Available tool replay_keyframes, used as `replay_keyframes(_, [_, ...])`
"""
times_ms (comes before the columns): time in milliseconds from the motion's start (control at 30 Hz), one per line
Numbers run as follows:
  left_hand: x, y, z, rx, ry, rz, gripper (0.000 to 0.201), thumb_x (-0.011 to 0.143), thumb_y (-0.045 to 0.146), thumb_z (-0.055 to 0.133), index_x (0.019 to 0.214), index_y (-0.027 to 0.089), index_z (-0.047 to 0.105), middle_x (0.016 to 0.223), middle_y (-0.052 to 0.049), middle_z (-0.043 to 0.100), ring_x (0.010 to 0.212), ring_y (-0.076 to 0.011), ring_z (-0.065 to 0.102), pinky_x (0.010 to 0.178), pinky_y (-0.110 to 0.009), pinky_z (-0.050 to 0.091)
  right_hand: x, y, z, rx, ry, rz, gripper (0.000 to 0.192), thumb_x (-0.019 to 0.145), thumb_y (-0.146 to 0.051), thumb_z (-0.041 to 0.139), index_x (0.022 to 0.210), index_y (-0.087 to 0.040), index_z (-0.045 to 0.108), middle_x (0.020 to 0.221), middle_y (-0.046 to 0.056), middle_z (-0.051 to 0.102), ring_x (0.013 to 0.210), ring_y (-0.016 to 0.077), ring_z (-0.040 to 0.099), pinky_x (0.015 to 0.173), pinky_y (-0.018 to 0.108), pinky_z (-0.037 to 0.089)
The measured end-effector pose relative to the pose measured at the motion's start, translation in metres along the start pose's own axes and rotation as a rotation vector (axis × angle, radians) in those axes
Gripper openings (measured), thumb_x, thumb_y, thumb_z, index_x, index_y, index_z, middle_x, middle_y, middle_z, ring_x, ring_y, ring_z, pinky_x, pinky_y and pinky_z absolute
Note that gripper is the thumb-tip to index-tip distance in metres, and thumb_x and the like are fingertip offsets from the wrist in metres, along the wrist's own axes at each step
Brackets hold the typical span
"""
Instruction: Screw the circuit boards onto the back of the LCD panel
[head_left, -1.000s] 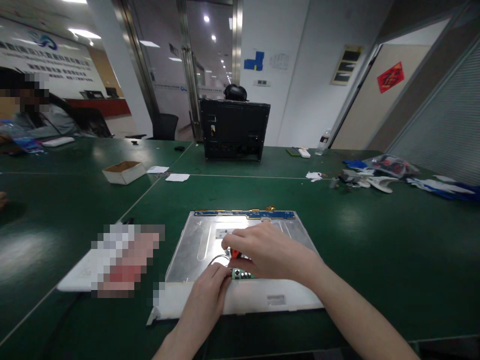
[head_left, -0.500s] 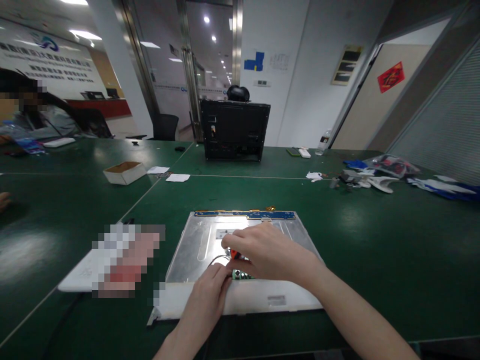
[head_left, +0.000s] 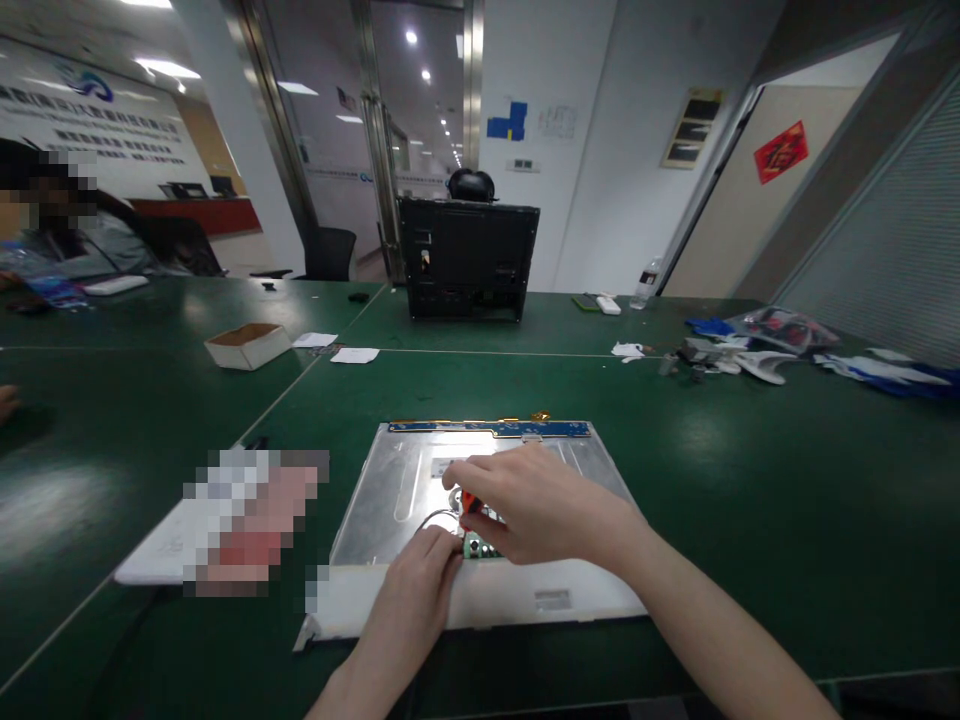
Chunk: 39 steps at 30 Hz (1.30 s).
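A flat display panel [head_left: 367, 500] lies back side up in front of me, with a silver metal back and a white strip along its near edge. On its middle sits a small green circuit board [head_left: 480, 548], partly covered by my hands, with a thin dark cable [head_left: 436, 516] curving beside it. My right hand [head_left: 525, 500] is closed around an orange-and-black screwdriver [head_left: 469, 502], held over the board; its tip is hidden. The fingers of my left hand [head_left: 420, 585] are pressed together at the board's left end, gripping it there.
A blue circuit strip [head_left: 487, 429] runs along the panel's far edge. To the left lie white papers [head_left: 161, 540] and a blurred-out reddish item. Farther off stand an open box [head_left: 247, 347] and a black monitor [head_left: 471, 260]. Bags and parts [head_left: 739, 350] lie right; a person sits far left.
The right hand has turned slightly around the screwdriver, showing a bit more of its orange handle. My left hand keeps its place at the board.
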<state>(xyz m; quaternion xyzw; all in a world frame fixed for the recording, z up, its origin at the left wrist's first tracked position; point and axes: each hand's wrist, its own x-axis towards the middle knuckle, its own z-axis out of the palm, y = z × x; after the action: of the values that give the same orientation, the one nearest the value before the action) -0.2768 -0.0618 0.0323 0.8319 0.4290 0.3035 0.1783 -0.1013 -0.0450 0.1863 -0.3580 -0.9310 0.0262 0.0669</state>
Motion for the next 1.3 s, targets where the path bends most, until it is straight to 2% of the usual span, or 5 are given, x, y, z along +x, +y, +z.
replay_keyframes(333, [-0.0009,0.0026,-0.0013,-0.037,0.001,-0.01,0.021,0.088,0.013,0.04,0.097,0.02,0.057,0.093,-0.008,0.06,0.088,-0.0225,0.058,0.075,-0.036,0.049,0.0009,-0.0016,-0.0002,-0.001,0.002,0.016,0.023,0.087,-0.025,0.046,0.108,-0.018,0.049,0.087,0.005,0.066,0.069,0.0152,0.057,0.051,0.027,0.023])
replay_keyframes(633, [-0.0017,0.0041,-0.0024,-0.039,-0.022,-0.038,0.017,0.087,0.012,0.04,0.09,0.02,0.055,0.091,-0.007,0.058,0.085,-0.0221,0.056,0.073,-0.034,0.047,0.0,-0.0004,-0.0003,0.008,0.011,-0.007,0.028,0.084,-0.028,0.049,0.11,-0.019,0.048,0.089,0.005,0.065,0.067,0.0153,0.056,0.05,0.027,0.024])
replay_keyframes(767, [-0.0025,0.0034,-0.0016,-0.03,-0.033,-0.053,0.017,0.087,0.012,0.04,0.087,0.02,0.054,0.088,-0.007,0.058,0.082,-0.0216,0.056,0.071,-0.034,0.046,0.0005,-0.0019,0.0,0.001,0.02,-0.015,0.023,0.085,-0.025,0.045,0.107,-0.018,0.048,0.089,0.004,0.064,0.066,0.0149,0.055,0.05,0.026,0.024])
replay_keyframes(1133, [-0.003,-0.0013,0.0016,-0.045,-0.017,-0.039,0.017,0.088,0.012,0.038,0.09,0.019,0.054,0.092,-0.007,0.057,0.086,-0.022,0.055,0.073,-0.035,0.045,0.0012,-0.0029,0.0001,-0.017,0.017,0.009,0.019,0.084,-0.028,0.048,0.101,-0.018,0.049,0.087,0.003,0.064,0.069,0.0155,0.056,0.049,0.027,0.022])
replay_keyframes(1300, [-0.0017,0.001,-0.0001,-0.053,-0.038,-0.064,0.016,0.088,0.012,0.038,0.085,0.019,0.052,0.087,-0.006,0.056,0.081,-0.0214,0.055,0.07,-0.034,0.045,0.0008,-0.0032,-0.0007,-0.013,0.018,0.01,0.021,0.082,-0.023,0.047,0.101,-0.017,0.048,0.088,0.003,0.063,0.063,0.0137,0.052,0.047,0.027,0.02])
